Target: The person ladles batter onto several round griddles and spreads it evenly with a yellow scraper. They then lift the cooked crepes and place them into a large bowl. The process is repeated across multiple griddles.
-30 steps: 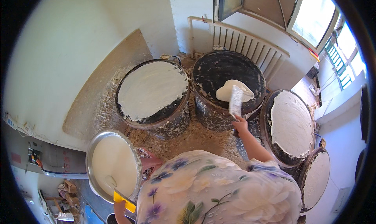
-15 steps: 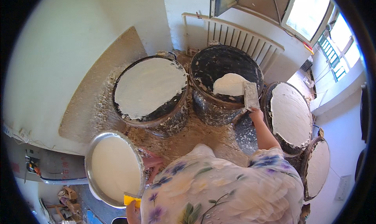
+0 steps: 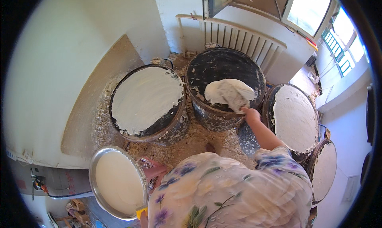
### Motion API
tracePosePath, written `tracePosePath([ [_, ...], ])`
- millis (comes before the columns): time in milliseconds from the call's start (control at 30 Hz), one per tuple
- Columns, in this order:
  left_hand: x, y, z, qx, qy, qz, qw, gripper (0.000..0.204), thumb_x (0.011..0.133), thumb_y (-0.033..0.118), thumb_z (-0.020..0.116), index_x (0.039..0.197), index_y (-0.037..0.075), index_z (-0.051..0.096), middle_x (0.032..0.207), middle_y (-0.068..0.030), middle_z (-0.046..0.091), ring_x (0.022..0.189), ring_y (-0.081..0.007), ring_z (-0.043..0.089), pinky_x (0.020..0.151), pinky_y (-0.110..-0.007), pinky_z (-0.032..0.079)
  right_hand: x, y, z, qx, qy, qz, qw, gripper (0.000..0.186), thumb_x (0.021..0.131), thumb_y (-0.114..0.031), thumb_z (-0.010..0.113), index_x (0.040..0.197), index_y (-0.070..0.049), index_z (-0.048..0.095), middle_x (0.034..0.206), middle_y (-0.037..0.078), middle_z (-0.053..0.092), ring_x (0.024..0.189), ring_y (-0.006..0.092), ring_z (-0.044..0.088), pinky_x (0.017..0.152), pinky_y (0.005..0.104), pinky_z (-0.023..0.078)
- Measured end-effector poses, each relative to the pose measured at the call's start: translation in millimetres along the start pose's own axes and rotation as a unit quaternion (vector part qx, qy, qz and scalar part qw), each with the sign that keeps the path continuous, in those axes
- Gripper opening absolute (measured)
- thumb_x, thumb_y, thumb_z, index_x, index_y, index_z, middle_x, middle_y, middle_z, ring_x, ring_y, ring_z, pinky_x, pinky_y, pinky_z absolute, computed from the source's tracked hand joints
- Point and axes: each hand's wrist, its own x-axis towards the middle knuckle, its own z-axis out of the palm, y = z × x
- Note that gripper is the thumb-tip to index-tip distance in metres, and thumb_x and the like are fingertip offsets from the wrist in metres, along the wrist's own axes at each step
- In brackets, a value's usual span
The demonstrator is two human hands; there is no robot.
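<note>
My right hand (image 3: 250,115) grips a batter-coated spreader (image 3: 232,95), slightly blurred, whose blade lies across a mound of pale batter (image 3: 215,88) on the middle round black griddle (image 3: 223,64). At the lower edge, my left hand (image 3: 143,221) is mostly hidden by my flowered clothing, holding a yellow scraper (image 3: 141,212) beside the steel basin (image 3: 96,158) of creamy batter (image 3: 118,181). A griddle to the left (image 3: 147,98) carries a wide white layer with dark surface showing at its edge.
Two more coated griddles (image 3: 292,116) (image 3: 324,170) stand at the right. A white radiator (image 3: 232,31) is behind the middle griddle, under an open window (image 3: 302,9). A pink stool (image 3: 157,172) stands beside the basin; clutter (image 3: 77,212) lies at lower left.
The spreader has swung leftward from the right edge of the batter mound to over it, and the mound is wider. My left hand and yellow scraper have shifted down and right.
</note>
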Motion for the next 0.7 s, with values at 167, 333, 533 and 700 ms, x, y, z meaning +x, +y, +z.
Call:
tracePosePath([
  [167,-14,43,37,-0.091,-0.029,0.011,0.995,0.033,0.083,0.028,0.053,0.106,0.004,0.053,0.093,-0.006,0.059,0.079,-0.0169,0.055,0.058,-0.026,0.048,0,68,3,0.2,0.061,0.147,0.967,0.048,0.07,0.003,0.059,0.114,-0.015,0.058,0.084,0.009,0.064,0.07,0.0224,0.06,0.062,0.0334,0.047],
  [333,-32,102,76,-0.228,-0.107,0.039,0.967,0.033,0.085,0.029,0.052,0.108,0.005,0.053,0.097,-0.0056,0.059,0.084,-0.0169,0.056,0.062,-0.026,0.049,15,-1,32,0.67,-0.017,0.267,0.692,0.053,0.071,0.002,0.068,0.121,-0.01,0.053,0.071,0.002,0.057,0.049,0.0084,0.044,0.044,0.0247,0.036],
  [533,-78,207,135,-0.427,-0.27,0.006,0.863,0.034,0.086,0.03,0.05,0.109,0.006,0.053,0.102,-0.0052,0.059,0.09,-0.0169,0.057,0.066,-0.026,0.051,36,-73,7,0.068,-0.12,-0.085,0.987,0.048,0.072,-0.003,0.063,0.115,-0.023,0.058,0.108,0.007,0.061,0.086,0.0244,0.063,0.068,0.0349,0.051],
  [700,-122,273,208,-0.409,-0.405,-0.068,0.815,0.033,0.086,0.031,0.051,0.108,0.007,0.053,0.099,-0.0059,0.06,0.081,-0.016,0.057,0.061,-0.026,0.048,45,-9,-18,-0.074,-0.063,-0.019,0.995,0.052,0.076,0.004,0.05,0.116,-0.029,0.055,0.099,0.01,0.063,0.086,0.025,0.063,0.069,0.035,0.051],
])
